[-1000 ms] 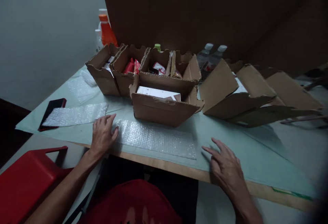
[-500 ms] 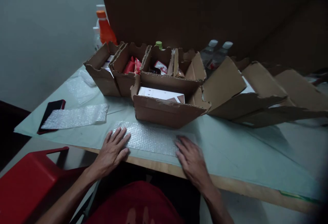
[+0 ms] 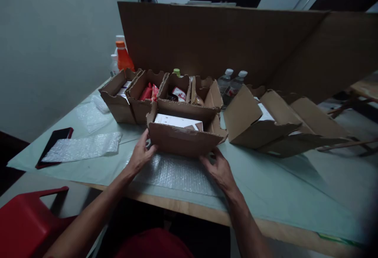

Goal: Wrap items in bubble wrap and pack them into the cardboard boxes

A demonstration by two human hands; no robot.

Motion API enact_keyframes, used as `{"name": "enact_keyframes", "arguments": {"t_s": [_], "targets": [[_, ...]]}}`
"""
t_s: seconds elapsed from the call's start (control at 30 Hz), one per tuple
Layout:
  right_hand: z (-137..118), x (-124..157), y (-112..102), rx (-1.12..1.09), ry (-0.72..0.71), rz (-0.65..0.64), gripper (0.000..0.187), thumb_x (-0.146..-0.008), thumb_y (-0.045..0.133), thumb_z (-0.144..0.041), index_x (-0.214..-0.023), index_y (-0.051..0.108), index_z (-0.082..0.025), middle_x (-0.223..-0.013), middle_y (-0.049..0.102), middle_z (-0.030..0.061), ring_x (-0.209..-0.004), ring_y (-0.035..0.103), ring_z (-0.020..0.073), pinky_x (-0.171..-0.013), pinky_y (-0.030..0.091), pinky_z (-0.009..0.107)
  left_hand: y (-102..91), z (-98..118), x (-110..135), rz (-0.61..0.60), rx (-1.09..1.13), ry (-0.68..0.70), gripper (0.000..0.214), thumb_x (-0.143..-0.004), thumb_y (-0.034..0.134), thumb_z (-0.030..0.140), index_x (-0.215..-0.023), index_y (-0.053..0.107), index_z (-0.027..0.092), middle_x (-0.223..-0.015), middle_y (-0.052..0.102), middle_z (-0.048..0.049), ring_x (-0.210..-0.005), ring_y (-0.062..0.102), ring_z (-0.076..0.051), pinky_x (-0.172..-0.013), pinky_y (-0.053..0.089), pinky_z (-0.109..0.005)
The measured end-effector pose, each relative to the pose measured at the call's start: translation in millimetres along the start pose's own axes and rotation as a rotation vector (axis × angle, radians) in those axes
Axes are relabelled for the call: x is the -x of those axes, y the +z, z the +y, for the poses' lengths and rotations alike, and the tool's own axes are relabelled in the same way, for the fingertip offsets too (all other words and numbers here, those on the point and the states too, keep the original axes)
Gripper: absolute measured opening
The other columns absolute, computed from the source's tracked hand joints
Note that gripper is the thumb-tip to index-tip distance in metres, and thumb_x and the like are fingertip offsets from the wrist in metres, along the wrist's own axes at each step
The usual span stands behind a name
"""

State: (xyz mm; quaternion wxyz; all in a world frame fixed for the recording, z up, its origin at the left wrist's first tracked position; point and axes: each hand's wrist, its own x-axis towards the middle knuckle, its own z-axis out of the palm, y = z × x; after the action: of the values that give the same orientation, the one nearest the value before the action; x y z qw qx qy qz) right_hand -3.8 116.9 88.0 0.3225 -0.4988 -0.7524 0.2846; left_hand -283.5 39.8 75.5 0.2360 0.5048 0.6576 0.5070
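An open cardboard box (image 3: 183,142) with a white carton (image 3: 177,121) inside stands on the table in front of me. My left hand (image 3: 141,156) rests against its lower left corner, fingers curled round the edge. Against the lower right corner lies my right hand (image 3: 217,168), its fingers reaching under the front wall. A sheet of bubble wrap (image 3: 174,173) lies flat on the table under both hands, just in front of the box.
A row of open cardboard boxes (image 3: 138,93) holding red packets stands behind. Flattened box blanks (image 3: 274,126) lie to the right, bottles (image 3: 122,57) at the back. A second bubble wrap sheet (image 3: 82,148) partly covers a dark phone (image 3: 56,138) at left. A red chair (image 3: 26,218) stands lower left.
Both hands left the bubble wrap and moved forward to the two front corners of the nearest box. The camera tilted up, showing the top of the cardboard wall.
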Motion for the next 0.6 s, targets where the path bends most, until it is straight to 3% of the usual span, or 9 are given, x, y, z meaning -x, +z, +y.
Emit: {"name": "enact_keyframes", "arguments": {"t_s": [0.07,0.17,0.4,0.5,0.6], "targets": [[2.2,-3.0,-2.2,-0.024,0.072,0.016,0.051,-0.082,0.054,-0.055,-0.114,0.064,-0.016,-0.109,0.074,0.0141,-0.094,0.069,0.0305,-0.080,0.054,0.041,18.2,2.3,-3.1,-0.030,0.065,0.002,0.063,-0.082,0.058,0.027,-0.143,0.047,0.019,-0.126,0.066,-0.0104,-0.111,0.064,-0.026,-0.093,0.054,-0.043],[13.8,2.2,-15.9,-0.025,0.173,0.100,0.049,-0.081,0.052,-0.057,-0.106,0.065,-0.016,-0.097,0.075,0.0129,-0.085,0.069,0.0292,-0.072,0.052,0.038,41.4,4.1,2.3,-0.090,0.092,0.054,0.065,-0.081,0.056,0.023,-0.145,0.046,0.021,-0.133,0.062,-0.0099,-0.113,0.061,-0.025,-0.091,0.054,-0.038],[31.9,0.5,-38.5,-0.003,0.205,0.127,0.049,-0.082,0.053,-0.056,-0.105,0.066,-0.015,-0.092,0.074,0.0119,-0.076,0.066,0.0259,-0.069,0.049,0.036,72.9,14.3,-8.1,-0.167,0.082,0.125,0.071,-0.083,0.055,0.025,-0.151,0.036,0.022,-0.146,0.054,-0.0125,-0.126,0.055,-0.027,-0.103,0.049,-0.044],[42.1,7.1,-42.6,0.004,0.199,0.159,0.053,-0.085,0.052,-0.057,-0.115,0.065,-0.015,-0.104,0.074,0.0142,-0.087,0.068,0.0278,-0.074,0.051,0.037,54.6,6.5,-6.0,-0.180,-0.062,0.161,0.073,-0.084,0.056,0.027,-0.153,0.034,0.021,-0.150,0.049,-0.0145,-0.135,0.050,-0.030,-0.109,0.044,-0.049],[58.9,22.2,-43.6,0.097,0.132,0.175,0.056,-0.088,0.052,-0.056,-0.127,0.063,-0.017,-0.126,0.069,0.0163,-0.108,0.065,0.0316,-0.084,0.052,0.042,4.6,-13.1,11.3,-0.123,-0.379,0.178,0.063,-0.086,0.059,0.033,-0.146,0.045,0.020,-0.146,0.053,-0.0152,-0.133,0.050,-0.031,-0.111,0.042,-0.051]]}}
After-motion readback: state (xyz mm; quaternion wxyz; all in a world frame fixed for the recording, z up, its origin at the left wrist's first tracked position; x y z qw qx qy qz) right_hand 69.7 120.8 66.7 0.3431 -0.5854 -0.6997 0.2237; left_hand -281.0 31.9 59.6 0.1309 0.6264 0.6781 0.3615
